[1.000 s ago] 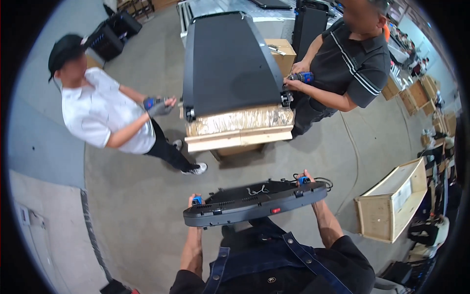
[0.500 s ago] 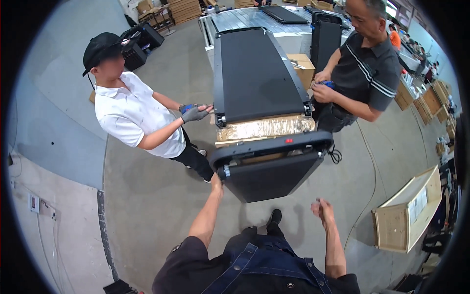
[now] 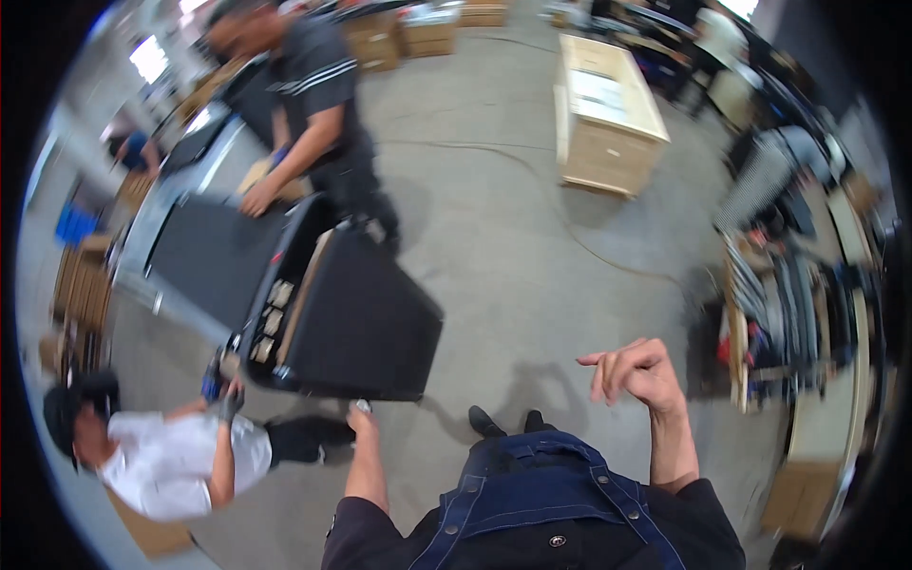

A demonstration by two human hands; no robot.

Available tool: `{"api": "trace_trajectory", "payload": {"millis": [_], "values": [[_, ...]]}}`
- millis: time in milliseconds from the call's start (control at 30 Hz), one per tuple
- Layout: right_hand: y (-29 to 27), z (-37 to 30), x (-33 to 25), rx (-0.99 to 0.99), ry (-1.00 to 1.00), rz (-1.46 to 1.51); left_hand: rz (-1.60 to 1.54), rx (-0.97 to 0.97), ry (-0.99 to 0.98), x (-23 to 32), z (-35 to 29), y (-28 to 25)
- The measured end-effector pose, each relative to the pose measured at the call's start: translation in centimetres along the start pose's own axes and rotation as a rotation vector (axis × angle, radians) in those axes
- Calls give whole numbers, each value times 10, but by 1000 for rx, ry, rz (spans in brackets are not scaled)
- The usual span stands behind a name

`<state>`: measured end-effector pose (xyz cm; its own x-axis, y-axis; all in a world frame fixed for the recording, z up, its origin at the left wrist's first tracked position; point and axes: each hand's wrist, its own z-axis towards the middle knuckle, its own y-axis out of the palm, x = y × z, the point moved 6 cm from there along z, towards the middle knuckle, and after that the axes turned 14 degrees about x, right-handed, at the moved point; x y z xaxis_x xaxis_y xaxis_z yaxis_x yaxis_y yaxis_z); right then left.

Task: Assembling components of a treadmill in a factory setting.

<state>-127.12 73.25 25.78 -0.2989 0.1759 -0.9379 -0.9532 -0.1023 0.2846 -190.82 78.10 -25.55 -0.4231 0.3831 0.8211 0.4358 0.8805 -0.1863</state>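
A black treadmill (image 3: 366, 313) stands tilted on end at left of centre, its wide belt facing me. Just below its lower edge is my left hand (image 3: 362, 418), fingers curled; a small pale spot shows at the fingertips, too blurred to name. Whether this hand touches the treadmill is not clear. My right hand (image 3: 635, 372) is raised over the floor at the right, fingers loosely bent and apart, holding nothing. Behind the upright unit lies another black treadmill deck (image 3: 214, 261). A co-worker's bare hand (image 3: 258, 198) rests near that deck's far edge.
A co-worker in a white shirt (image 3: 180, 461) stands at the lower left, gloved hand near a blue tool (image 3: 213, 380). Another in a dark shirt (image 3: 318, 100) leans over the deck. An open wooden crate (image 3: 613, 152) stands farther off; a cable (image 3: 579, 242) crosses the floor. Loaded shelving (image 3: 788, 323) lines the right.
My view has swung to the right, so the treadmills and co-workers now appear farther left. My left hand has come off the treadmill's corner roller. The dark-shirted co-worker has bent toward the deck.
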Motion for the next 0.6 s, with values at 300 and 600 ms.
{"api": "trace_trajectory", "payload": {"millis": [300,600], "values": [[30,-270,-291,-520,-859,246,1102,-1345,-65,-353,-456,7],[-38,-586,-385,85,-976,-34,1669,-1591,205,-482,-708,-29]]}}
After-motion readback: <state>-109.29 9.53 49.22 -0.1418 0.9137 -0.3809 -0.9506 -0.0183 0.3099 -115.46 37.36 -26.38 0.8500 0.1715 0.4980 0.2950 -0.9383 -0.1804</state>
